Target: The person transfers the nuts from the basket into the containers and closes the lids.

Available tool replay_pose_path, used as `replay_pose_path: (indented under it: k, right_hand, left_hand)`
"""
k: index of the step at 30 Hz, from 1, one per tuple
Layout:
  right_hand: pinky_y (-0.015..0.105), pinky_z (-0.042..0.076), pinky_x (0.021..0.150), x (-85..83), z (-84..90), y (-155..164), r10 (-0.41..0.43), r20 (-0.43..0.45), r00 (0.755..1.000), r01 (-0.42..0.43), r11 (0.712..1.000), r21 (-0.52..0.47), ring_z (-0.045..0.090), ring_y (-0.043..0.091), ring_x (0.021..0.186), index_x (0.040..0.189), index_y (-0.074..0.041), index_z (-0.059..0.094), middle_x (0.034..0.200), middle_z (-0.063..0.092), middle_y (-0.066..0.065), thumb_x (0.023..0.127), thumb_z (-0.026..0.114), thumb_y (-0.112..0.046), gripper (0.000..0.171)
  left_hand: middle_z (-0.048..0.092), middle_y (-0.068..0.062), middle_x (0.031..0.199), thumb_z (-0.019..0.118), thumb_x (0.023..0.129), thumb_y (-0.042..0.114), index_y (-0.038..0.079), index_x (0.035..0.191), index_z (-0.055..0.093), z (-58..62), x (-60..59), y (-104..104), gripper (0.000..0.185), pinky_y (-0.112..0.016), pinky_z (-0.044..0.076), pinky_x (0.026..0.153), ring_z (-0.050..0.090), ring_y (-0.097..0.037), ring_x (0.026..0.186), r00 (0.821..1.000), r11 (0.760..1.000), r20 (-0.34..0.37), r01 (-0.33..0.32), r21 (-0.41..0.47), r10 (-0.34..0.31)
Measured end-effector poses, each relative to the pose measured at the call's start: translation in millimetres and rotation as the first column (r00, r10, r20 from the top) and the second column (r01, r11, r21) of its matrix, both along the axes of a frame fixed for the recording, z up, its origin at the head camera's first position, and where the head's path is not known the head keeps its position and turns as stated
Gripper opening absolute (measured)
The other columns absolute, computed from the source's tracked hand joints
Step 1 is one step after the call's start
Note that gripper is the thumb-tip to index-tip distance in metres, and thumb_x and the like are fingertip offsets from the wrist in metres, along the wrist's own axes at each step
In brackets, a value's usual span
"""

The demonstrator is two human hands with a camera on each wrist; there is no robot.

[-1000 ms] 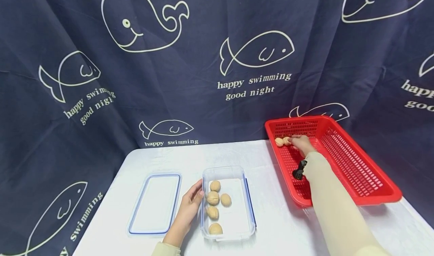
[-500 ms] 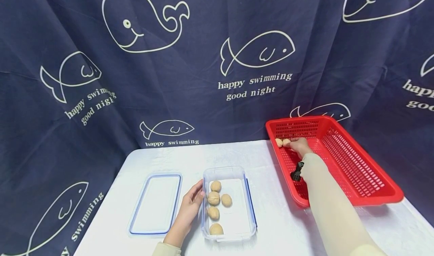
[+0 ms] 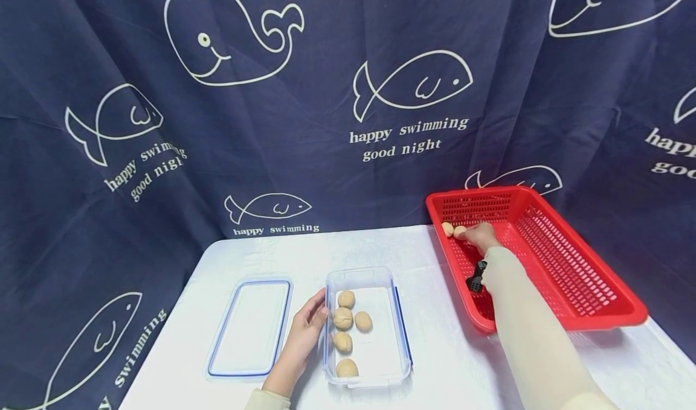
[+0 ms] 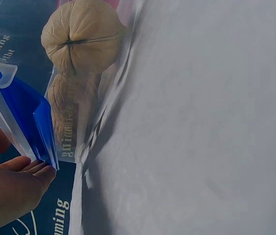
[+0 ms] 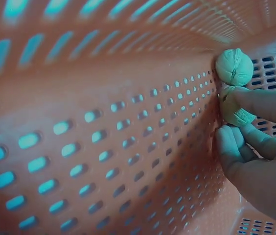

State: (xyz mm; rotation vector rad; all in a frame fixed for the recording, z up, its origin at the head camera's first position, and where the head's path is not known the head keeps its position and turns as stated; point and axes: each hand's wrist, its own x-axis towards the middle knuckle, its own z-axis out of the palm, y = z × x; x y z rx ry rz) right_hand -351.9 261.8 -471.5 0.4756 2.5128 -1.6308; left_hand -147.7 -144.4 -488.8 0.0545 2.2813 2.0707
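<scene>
My right hand (image 3: 481,237) reaches into the far left corner of the red basket (image 3: 589,322). Its thumb and fingers pinch a walnut (image 5: 239,113), seen closely in the right wrist view. Another walnut (image 5: 234,67) sits right beside it against the basket wall. My left hand (image 3: 306,330) holds the left side of a clear plastic food container (image 3: 375,381), thumb at the rim. In the left wrist view its fingers are curled at the blue latch (image 4: 33,115). Several walnuts (image 3: 343,318) lie inside the container, mostly along its left wall.
A clear lid with a blue seal (image 3: 250,328) lies flat on the white-covered table (image 3: 424,259), left of the container. A dark blue curtain (image 3: 326,96) with fish drawings hangs behind the table. A black wrist device (image 3: 476,277) sits on the right wrist.
My right hand has shifted slightly within the basket corner, and its fingertips have settled around the second walnut. The left hand and the container have stayed in place.
</scene>
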Motion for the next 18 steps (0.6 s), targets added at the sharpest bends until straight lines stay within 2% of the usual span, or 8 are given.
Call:
replay_pose_path:
  k: [6,9,12,15,18]
  right_hand:
    - [0.026,0.049,0.056,1.1,7.3,4,-0.007,-0.026,1.000,0.007,1.000,0.004,0.052,0.013,0.059,0.089,0.008,0.062,0.062,0.055,0.000,0.081,0.070,-0.003,0.016]
    - [0.026,0.045,0.056,1.6,11.0,6,0.002,-0.046,0.999,-0.001,1.000,0.030,0.048,0.013,0.060,0.082,0.005,0.061,0.060,0.051,-0.002,0.081,0.070,-0.004,0.013]
    - [0.028,0.048,0.062,4.2,14.8,8,0.003,-0.071,0.997,0.001,0.999,0.052,0.048,0.013,0.064,0.087,0.008,0.059,0.068,0.052,0.001,0.082,0.069,-0.004,0.016]
    - [0.029,0.053,0.069,7.9,19.9,8,-0.002,-0.090,0.996,0.009,0.997,0.078,0.051,0.012,0.068,0.103,0.016,0.059,0.080,0.058,0.007,0.082,0.069,-0.005,0.031]
    - [0.029,0.052,0.070,10.4,25.6,9,0.010,-0.098,0.995,-0.001,0.996,0.092,0.052,0.010,0.068,0.112,0.018,0.057,0.081,0.061,0.008,0.084,0.068,-0.008,0.040]
  left_hand:
    - [0.034,-0.025,0.149,0.047,0.100,0.008,-0.006,0.145,0.032,-0.2,-0.1,1,0.049,-0.034,0.026,0.114,0.031,-0.037,0.139,1.000,0.999,-0.007,0.003,0.033,-0.003]
    - [0.034,-0.026,0.149,0.047,0.100,0.008,-0.007,0.145,0.031,-0.2,0.1,1,0.050,-0.034,0.026,0.114,0.030,-0.037,0.139,1.000,1.000,-0.008,0.004,0.031,-0.004]
    - [0.034,-0.025,0.149,0.047,0.100,0.008,-0.006,0.145,0.032,-0.3,0.5,1,0.049,-0.034,0.026,0.114,0.030,-0.037,0.139,1.000,1.000,-0.008,0.002,0.028,-0.002]
    - [0.034,-0.026,0.149,0.046,0.100,0.008,-0.007,0.145,0.031,-0.7,0.5,1,0.049,-0.034,0.026,0.114,0.030,-0.037,0.139,1.000,1.000,-0.012,0.003,0.029,-0.003]
    - [0.034,-0.026,0.149,0.046,0.101,0.008,-0.006,0.145,0.032,-1.4,0.4,1,0.049,-0.034,0.026,0.114,0.030,-0.037,0.139,1.000,1.000,-0.010,0.004,0.023,-0.003]
